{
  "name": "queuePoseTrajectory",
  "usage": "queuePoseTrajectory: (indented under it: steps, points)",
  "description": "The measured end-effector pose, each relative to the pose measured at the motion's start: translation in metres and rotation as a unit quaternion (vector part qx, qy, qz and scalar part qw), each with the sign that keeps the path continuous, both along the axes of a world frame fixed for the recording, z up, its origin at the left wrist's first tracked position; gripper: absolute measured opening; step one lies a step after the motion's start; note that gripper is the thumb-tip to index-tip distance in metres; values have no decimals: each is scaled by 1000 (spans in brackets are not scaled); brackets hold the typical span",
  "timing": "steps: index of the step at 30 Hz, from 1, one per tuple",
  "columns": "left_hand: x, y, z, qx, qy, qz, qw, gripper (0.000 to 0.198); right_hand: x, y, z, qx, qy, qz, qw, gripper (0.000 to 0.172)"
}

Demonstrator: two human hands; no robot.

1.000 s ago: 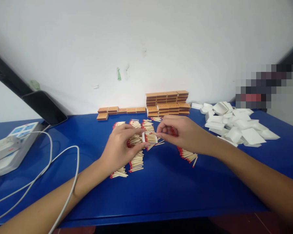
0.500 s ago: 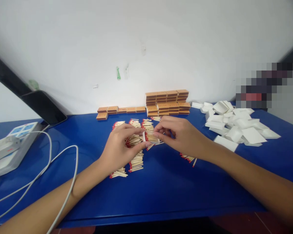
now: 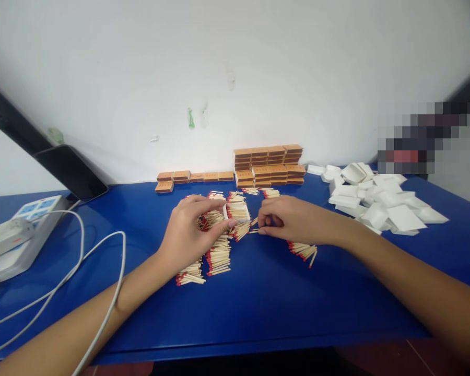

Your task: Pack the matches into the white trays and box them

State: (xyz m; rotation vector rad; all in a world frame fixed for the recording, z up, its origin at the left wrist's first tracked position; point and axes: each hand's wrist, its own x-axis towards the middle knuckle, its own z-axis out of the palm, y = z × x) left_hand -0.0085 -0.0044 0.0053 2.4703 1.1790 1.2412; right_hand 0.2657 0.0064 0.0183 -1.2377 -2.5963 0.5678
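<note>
My left hand [image 3: 194, 224] is curled round a small white matchbox tray [image 3: 247, 211], gripping its left end between thumb and fingers. Red-tipped matches [image 3: 237, 211] lie side by side inside the tray. Just right of it, my right hand [image 3: 285, 219] has its thumb and fingers pinched at the ends of a few loose matchsticks [image 3: 253, 230]. Beneath and around my left hand spread piles of matches [image 3: 218, 256], partly hidden by it. Another small pile of matches [image 3: 302, 249] sits below my right wrist.
Brown matchboxes [image 3: 268, 169] are stacked against the wall, with a lower row [image 3: 196, 177] to their left. White empty trays [image 3: 379, 201] are heaped at the right. A power strip [image 3: 35, 230] with white cables and a black phone-like slab [image 3: 72, 172] stand left on the blue table [image 3: 266, 308].
My right hand has moved off the tray, slightly down and to the right, to loose matchsticks. The tray has shifted a little left and up in my left hand.
</note>
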Motion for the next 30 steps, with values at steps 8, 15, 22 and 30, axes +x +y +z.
queuePoseTrajectory:
  steps: [8, 15, 22, 30]
  points:
    - [0, 1, 0, 10, 10, -12, 1000, 33, 6, 1, -1, -7, -7, 5, 1000, 14]
    - [0, 2, -1, 4, 38, -27, 999, 37, 3, -8, 15, 61, 51, -33, 996, 21]
    - [0, 2, -1, 3, 39, -25, 999, 36, 2, -9, 16, 63, 36, -16, 997, 19]
    - [-2, 4, -2, 21, 40, -12, 999, 35, 4, -11, 10, -50, -14, 20, 998, 8]
